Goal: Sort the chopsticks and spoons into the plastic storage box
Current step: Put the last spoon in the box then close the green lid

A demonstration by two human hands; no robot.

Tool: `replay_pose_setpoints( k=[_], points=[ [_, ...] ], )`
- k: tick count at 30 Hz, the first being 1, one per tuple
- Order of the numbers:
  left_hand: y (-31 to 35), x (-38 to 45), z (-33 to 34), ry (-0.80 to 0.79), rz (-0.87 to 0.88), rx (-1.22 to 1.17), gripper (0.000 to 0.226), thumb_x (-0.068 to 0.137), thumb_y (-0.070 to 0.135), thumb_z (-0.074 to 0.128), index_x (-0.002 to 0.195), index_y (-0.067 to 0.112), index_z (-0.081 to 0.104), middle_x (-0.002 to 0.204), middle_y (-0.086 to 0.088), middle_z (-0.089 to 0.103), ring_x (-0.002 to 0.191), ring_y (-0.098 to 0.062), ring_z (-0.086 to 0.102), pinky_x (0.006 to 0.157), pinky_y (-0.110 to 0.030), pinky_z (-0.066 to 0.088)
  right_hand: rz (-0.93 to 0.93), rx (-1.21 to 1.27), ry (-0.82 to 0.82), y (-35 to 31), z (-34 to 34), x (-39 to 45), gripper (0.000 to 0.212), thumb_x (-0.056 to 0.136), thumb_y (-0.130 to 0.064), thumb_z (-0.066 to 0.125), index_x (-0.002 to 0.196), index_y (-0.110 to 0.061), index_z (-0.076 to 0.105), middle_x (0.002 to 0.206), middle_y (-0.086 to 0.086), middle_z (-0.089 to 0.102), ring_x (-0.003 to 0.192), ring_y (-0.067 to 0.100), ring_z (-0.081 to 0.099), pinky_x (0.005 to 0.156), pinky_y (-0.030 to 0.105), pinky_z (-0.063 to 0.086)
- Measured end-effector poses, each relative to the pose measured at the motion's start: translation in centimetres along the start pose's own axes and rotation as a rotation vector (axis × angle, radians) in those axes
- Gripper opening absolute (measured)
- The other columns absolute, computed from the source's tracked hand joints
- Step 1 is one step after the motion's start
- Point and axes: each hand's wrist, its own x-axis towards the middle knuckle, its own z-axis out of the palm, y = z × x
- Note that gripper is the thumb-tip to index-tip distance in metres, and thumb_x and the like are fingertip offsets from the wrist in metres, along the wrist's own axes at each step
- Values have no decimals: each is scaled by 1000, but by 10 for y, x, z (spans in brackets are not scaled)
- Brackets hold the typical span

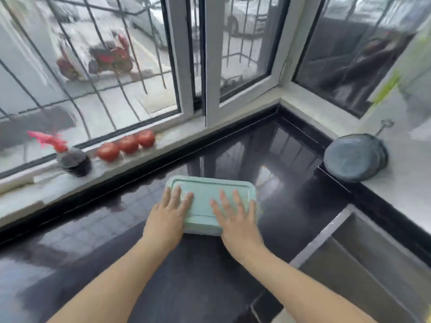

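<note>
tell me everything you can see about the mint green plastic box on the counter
The mint green rectangular plastic storage box has rounded corners and a matching lid with a raised border line, and the lid is on. It lies flat on the glossy black stone counter, near the steel sink. The left hand and the right hand both rest flat on its lid, fingers straight and spread. Its contents are hidden. No chopsticks or spoons show.

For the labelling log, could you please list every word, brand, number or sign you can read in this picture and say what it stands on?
None can be read.
Green box lid under the left hand and right hand: plain, no print seen.
Dark jar on the windowsill: too blurred to show any label.
Round pan: no marking seen.
</note>
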Motion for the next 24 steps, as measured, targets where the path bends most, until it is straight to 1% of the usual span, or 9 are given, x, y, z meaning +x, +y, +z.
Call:
replay_pose_setpoints(
  k=[1,4,6,8,10,13,17,21,24],
  points=[
    [9,14,-10,-13,10,11,92,98,25,60,164,30,-3,172,-10,-11,159,-36,-5,115,-40,35,-16,-1,-13,13,-1,5,100,90,-21,58,159,-28,-14,169,7,-7,152,45,-5,113,73,0],
    [37,58,-35,-29,11,20,92,98,24,56,163,33,-8,172,-10,-14,158,-37,-6,126,-46,14,80,-14,-38,55,-8,36,93,89,-23,61,161,-31,3,169,7,7,153,42,7,112,74,1],
    [56,85,-46,-27,2,-16,93,98,24,51,162,34,-15,171,-11,-20,158,-39,-10,126,-49,9,169,0,-49,84,-11,63,93,90,-20,59,161,-32,-1,169,8,1,153,41,3,111,74,-5],
    [73,105,-55,-21,8,-69,87,100,28,45,162,35,-16,170,-12,-20,157,-39,-10,127,-49,9,296,-7,-41,119,-12,93,93,93,-18,56,160,-32,-6,169,7,-4,154,40,-2,112,73,-6],
    [81,121,-61,-32,41,-101,81,102,32,41,163,35,-13,171,-12,-15,158,-38,-8,128,-48,9,419,-12,-42,154,-15,128,91,95,-22,55,159,-33,-8,169,6,-4,154,39,-1,112,73,1],
    [78,154,-70,2,67,-118,75,103,33,43,165,33,0,172,-12,0,158,-35,1,128,-45,13,561,35,-18,206,-18,180,100,90,-13,61,159,-33,-9,168,7,-3,153,38,-1,113,73,5],
    [79,212,-84,78,28,-226,65,100,23,48,162,26,27,165,-12,30,153,-31,24,124,-42,26,650,1,2,273,-19,238,107,84,-6,68,159,-32,-3,168,8,3,153,38,3,114,73,8],
    [95,267,-94,107,65,-222,65,99,23,49,161,24,30,162,-11,36,149,-30,31,121,-41,31,723,-9,26,319,-14,284,107,83,-9,71,159,-32,-1,167,9,4,152,39,5,114,74,9],
    [99,293,-100,139,50,-265,64,98,21,50,160,24,34,159,-11,40,147,-32,34,117,-44,36,772,-18,46,345,-11,308,97,89,-14,65,160,-32,2,167,8,6,152,39,8,114,74,10]
  ],
)
